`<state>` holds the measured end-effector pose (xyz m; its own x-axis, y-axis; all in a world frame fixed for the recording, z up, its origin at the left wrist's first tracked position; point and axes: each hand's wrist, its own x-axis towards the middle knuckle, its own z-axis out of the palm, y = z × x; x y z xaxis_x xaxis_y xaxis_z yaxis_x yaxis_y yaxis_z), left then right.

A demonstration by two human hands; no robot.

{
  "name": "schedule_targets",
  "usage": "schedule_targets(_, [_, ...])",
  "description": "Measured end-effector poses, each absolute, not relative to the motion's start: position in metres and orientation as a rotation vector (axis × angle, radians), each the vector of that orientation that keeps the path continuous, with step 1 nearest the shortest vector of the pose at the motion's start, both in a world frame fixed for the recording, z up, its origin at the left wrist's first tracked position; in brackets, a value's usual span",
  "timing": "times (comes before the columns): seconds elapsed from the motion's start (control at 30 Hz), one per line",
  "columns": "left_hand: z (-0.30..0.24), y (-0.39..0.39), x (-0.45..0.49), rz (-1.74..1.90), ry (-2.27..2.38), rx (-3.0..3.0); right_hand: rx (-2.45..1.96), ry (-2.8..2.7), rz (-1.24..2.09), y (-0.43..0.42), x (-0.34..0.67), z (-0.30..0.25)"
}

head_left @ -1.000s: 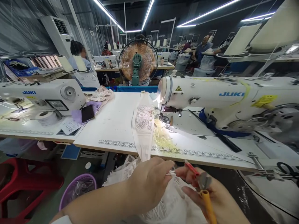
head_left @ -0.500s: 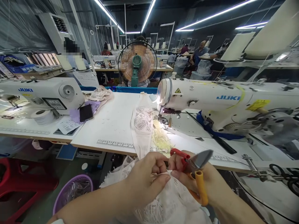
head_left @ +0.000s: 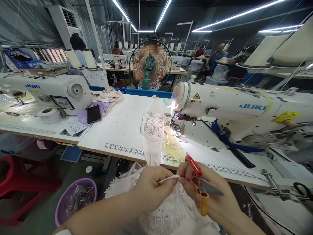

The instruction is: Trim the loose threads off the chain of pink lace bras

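A white lace garment [head_left: 166, 215] lies bunched below the table edge, and part of it runs up onto the tabletop as a lace cup piece [head_left: 153, 127]. My left hand [head_left: 153, 187] is closed, pinching a narrow white edge of the garment between thumb and fingers. My right hand [head_left: 215, 192] meets it there, thumb and forefinger at the same edge. In that right hand also sit scissors [head_left: 199, 182] with red and orange handles, their blade pointing back over the hand. Yellowish netting [head_left: 172, 143] rests beside the cup piece.
A white sewing machine [head_left: 220, 104] with a lit needle area stands at the right, another [head_left: 46, 91] at the left. A phone [head_left: 94, 114] lies on papers. A fan [head_left: 150, 65] stands beyond the table. On the floor are a purple basket [head_left: 58, 209] and red stool [head_left: 24, 173].
My hands have shifted slightly and now hold a thin edge of the garment stretched between them. The scissors in my right hand have turned, their blade swinging lower. The whole view has shifted slightly.
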<state>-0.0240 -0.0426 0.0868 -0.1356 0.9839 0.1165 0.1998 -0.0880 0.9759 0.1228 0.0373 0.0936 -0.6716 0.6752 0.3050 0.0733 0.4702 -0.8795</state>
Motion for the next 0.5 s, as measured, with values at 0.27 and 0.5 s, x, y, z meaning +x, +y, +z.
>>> schedule_targets(0.27, [0.091,-0.037,-0.043,1.216,1.331,1.097,-0.461,-2.516,1.459,0.057,0.139,0.091])
schedule_targets(0.5, [0.084,-0.034,-0.053,1.102,1.334,0.998,-0.531,-2.663,1.454,0.050,0.143,0.084])
